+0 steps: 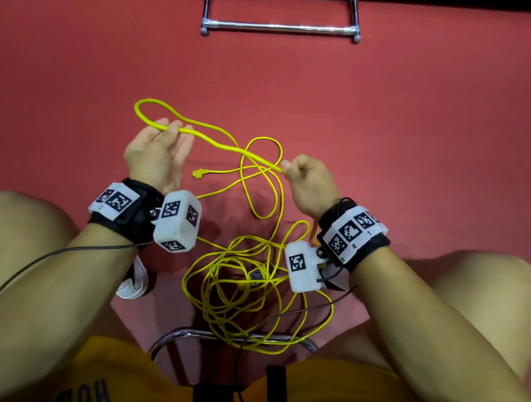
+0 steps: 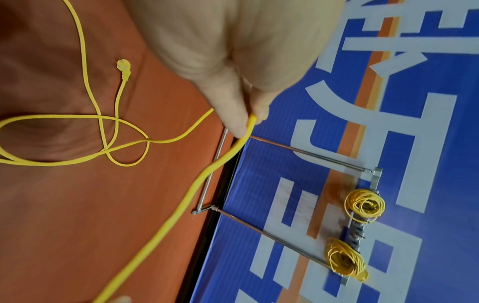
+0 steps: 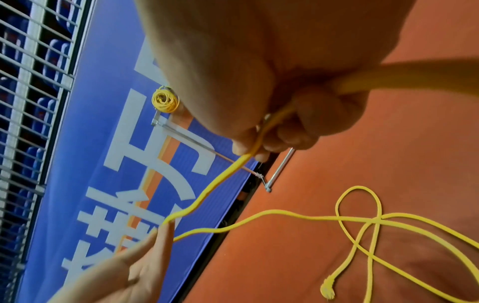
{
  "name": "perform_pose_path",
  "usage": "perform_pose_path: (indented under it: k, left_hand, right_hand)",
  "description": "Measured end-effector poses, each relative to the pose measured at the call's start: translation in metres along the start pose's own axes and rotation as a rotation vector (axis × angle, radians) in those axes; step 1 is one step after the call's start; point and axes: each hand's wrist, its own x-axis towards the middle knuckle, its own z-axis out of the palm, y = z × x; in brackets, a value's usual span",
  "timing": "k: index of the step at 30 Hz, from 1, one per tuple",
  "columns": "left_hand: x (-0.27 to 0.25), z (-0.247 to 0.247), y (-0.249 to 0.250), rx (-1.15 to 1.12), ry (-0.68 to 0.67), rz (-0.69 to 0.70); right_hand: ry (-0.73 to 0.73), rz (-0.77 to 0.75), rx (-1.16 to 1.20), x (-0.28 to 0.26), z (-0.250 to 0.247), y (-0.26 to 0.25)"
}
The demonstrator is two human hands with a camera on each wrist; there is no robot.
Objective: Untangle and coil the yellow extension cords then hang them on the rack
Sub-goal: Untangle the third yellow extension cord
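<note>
A thin yellow extension cord (image 1: 218,142) runs taut between my hands above the red floor. My left hand (image 1: 172,128) pinches it at the fingertips (image 2: 238,125), and a loop (image 1: 143,108) curls beyond them. My right hand (image 1: 285,167) grips the same cord with curled fingers (image 3: 305,123). The cord's yellow plug (image 1: 198,173) lies on the floor between my hands. A loose tangle of cord (image 1: 236,288) lies between my knees. The metal rack (image 1: 281,27) stands ahead by the blue wall. Two coiled yellow cords (image 2: 364,205) (image 2: 344,260) hang on it.
A chrome seat frame (image 1: 180,333) crosses under the tangle near my body. A dark sensor cable (image 1: 295,314) runs over the yellow cord there. A white shoe (image 1: 134,282) sits by my left knee. A blue banner wall (image 2: 388,123) rises behind the rack.
</note>
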Motion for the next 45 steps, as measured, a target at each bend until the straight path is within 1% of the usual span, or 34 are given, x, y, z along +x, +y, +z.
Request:
perform_pose_path:
  k: [4,6,7,9,10,11,12,13,15,17,18,19,20,21,22,24,25,27,28,29,30,32,35,36,37,39,40,41,43,44,45]
  left_hand:
    - [0.008,-0.004,0.005,-0.052,0.037,-0.012]
    - [0.013,-0.007,0.002,-0.014,0.027,-0.093]
    - [0.011,-0.008,-0.003,0.092,-0.017,-0.173]
    - [-0.005,-0.007,-0.014,0.374,-0.192,-0.41]
    - [-0.017,-0.004,-0.021,0.442,-0.296,-0.529]
    - [-0.028,-0.001,-0.026,0.448,-0.381,-0.602]
    - [-0.038,0.004,-0.03,0.421,-0.436,-0.622]
    - [-0.044,0.006,-0.032,0.387,-0.449,-0.602]
    - [-0.047,0.01,-0.033,0.351,-0.405,-0.513]
    - [-0.038,0.01,-0.03,0.342,-0.331,-0.442]
    - [-0.034,0.01,-0.027,0.351,-0.312,-0.439]
    - [-0.031,0.01,-0.023,0.368,-0.309,-0.465]
    - [-0.03,0.011,-0.02,0.381,-0.331,-0.512]
    - [-0.031,0.012,-0.017,0.393,-0.373,-0.565]
    - [-0.034,0.013,-0.014,0.409,-0.424,-0.605]
    - [-0.045,0.013,-0.013,0.461,-0.528,-0.636]
    - [-0.052,0.014,-0.015,0.487,-0.583,-0.649]
    - [-0.064,0.013,-0.022,0.528,-0.683,-0.677]
    - [-0.067,0.012,-0.024,0.553,-0.718,-0.677]
    - [-0.068,0.01,-0.025,0.579,-0.743,-0.667]
    - [-0.068,0.009,-0.025,0.603,-0.757,-0.654]
    - [-0.065,0.007,-0.025,0.641,-0.767,-0.637]
    - [-0.063,0.005,-0.027,0.706,-0.768,-0.632]
    - [-0.063,0.004,-0.028,0.721,-0.765,-0.635]
    - [-0.063,0.004,-0.029,0.727,-0.76,-0.643]
    - [-0.063,0.005,-0.027,0.705,-0.739,-0.673]
    - [-0.061,0.005,-0.024,0.679,-0.722,-0.692]
    - [-0.059,0.004,-0.02,0.648,-0.697,-0.708]
    - [-0.05,0.0,-0.011,0.606,-0.618,-0.707]
    - [-0.046,-0.004,-0.008,0.607,-0.572,-0.689]
    - [-0.041,-0.008,-0.007,0.627,-0.522,-0.659]
  right_hand:
    - [-0.283,-0.018,-0.098,-0.014,0.017,-0.009]
    - [-0.371,0.022,-0.027,-0.02,0.026,-0.013]
    - [-0.382,0.088,0.094,-0.023,0.031,-0.014]
    - [-0.37,0.235,0.41,-0.026,0.034,-0.02]
    - [-0.372,0.287,0.528,-0.027,0.034,-0.024]
    - [-0.386,0.315,0.597,-0.027,0.034,-0.026]
    - [-0.41,0.322,0.637,-0.027,0.034,-0.028]
    - [-0.433,0.315,0.66,-0.029,0.036,-0.028]
    - [-0.473,0.277,0.661,-0.034,0.042,-0.028]
    - [-0.542,0.247,0.562,-0.038,0.049,-0.027]
    - [-0.56,0.256,0.501,-0.038,0.052,-0.025]
    - [-0.541,0.28,0.458,-0.036,0.053,-0.022]
    - [-0.491,0.319,0.448,-0.033,0.052,-0.02]
    - [-0.431,0.367,0.484,-0.029,0.05,-0.019]
    - [-0.38,0.42,0.557,-0.025,0.046,-0.019]
    - [-0.307,0.498,0.727,-0.019,0.038,-0.02]
    - [-0.297,0.517,0.812,-0.016,0.035,-0.019]
    - [-0.362,0.539,1.003,-0.009,0.031,-0.018]
    - [-0.397,0.553,1.089,-0.006,0.03,-0.017]
    - [-0.402,0.57,1.159,-0.004,0.031,-0.018]
    - [-0.378,0.599,1.202,-0.001,0.033,-0.018]
    - [-0.346,0.654,1.209,0.003,0.03,-0.019]
    - [-0.381,0.66,1.201,0.006,0.02,-0.017]
    - [-0.342,0.685,1.219,0.009,0.016,-0.016]
    - [-0.284,0.705,1.285,0.012,0.014,-0.013]
    - [-0.1,0.787,1.344,0.019,0.01,-0.005]
    - [-0.006,0.796,1.313,0.023,0.007,0.001]
    - [0.068,0.788,1.304,0.025,0.002,0.01]
    - [0.144,0.751,1.201,0.03,-0.013,0.027]
    - [0.172,0.736,1.204,0.032,-0.021,0.03]
    - [0.238,0.712,1.281,0.034,-0.028,0.029]
